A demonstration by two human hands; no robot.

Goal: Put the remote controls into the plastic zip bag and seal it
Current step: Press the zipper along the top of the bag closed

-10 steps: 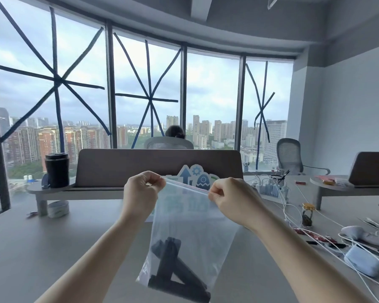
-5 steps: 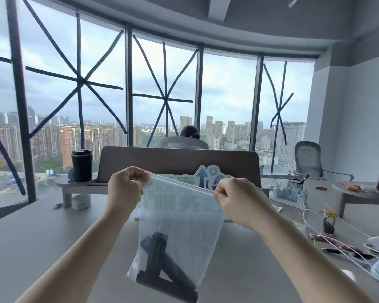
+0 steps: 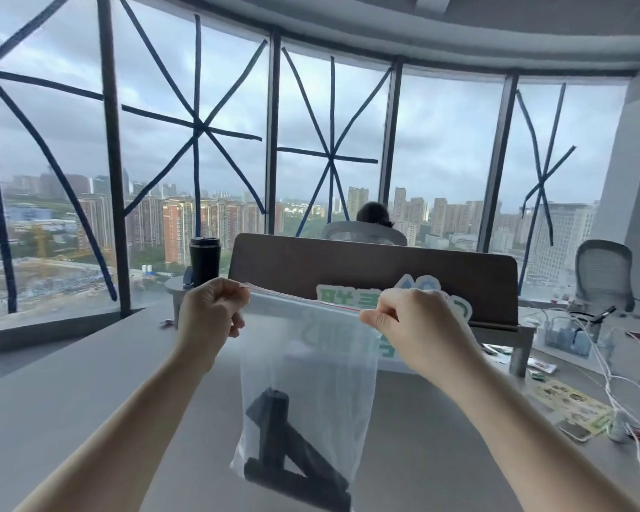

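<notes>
A clear plastic zip bag [image 3: 311, 367] hangs in the air above the grey desk, held up by its top edge. My left hand [image 3: 211, 312] pinches the left end of the zip strip. My right hand [image 3: 411, 319] pinches the strip farther right, near its right end. Three black remote controls [image 3: 292, 460] lie crossed over one another at the bottom of the bag, seen through the plastic. The zip strip runs taut between my hands; whether it is pressed closed I cannot tell.
The grey desk [image 3: 71, 400] stretches below. A brown divider panel [image 3: 370, 271] stands behind the bag, a black tumbler [image 3: 204, 260] to its left. White cables [image 3: 606, 364], a sticker sheet [image 3: 573, 404] and small items lie at the right. A person sits beyond the divider.
The camera view has swung left, so the scene has shifted right. Both hands still hold the bag's top edge, stretched between them as before.
</notes>
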